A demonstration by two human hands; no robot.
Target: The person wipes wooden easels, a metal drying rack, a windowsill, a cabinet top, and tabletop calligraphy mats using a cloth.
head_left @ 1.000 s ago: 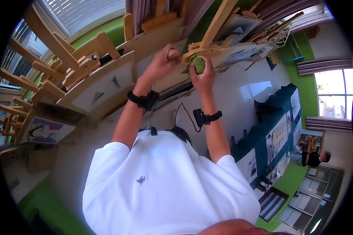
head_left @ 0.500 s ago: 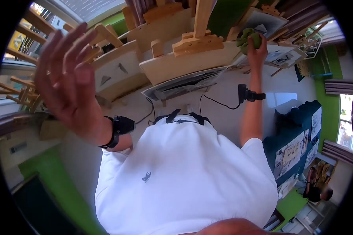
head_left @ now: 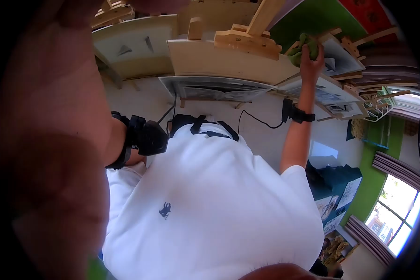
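My right hand (head_left: 312, 64) is closed around a crumpled green cloth (head_left: 305, 45). It holds the cloth at the right end of a pale wooden drawing board (head_left: 219, 60), which leans on a wooden easel (head_left: 247, 43). Whether the cloth presses on the board I cannot tell. Very close to the camera, my left hand (head_left: 56, 126) fills the left side of the view, blurred and dark. Its fingers run out of sight or are smeared, and nothing can be made out in them. Each wrist wears a black strapped device.
A framed grey drawing (head_left: 214, 91) leans below the board. Other boards stand on easels at left (head_left: 140, 46) and right (head_left: 336, 95). Black cables (head_left: 261, 122) hang near my waist. A dark green-draped table (head_left: 333, 186) with papers is at right, with a person (head_left: 329, 269) beyond it.
My left hand has come much closer to the camera and now covers the left side. The view has turned slightly. My right hand still holds the cloth near the board's end.
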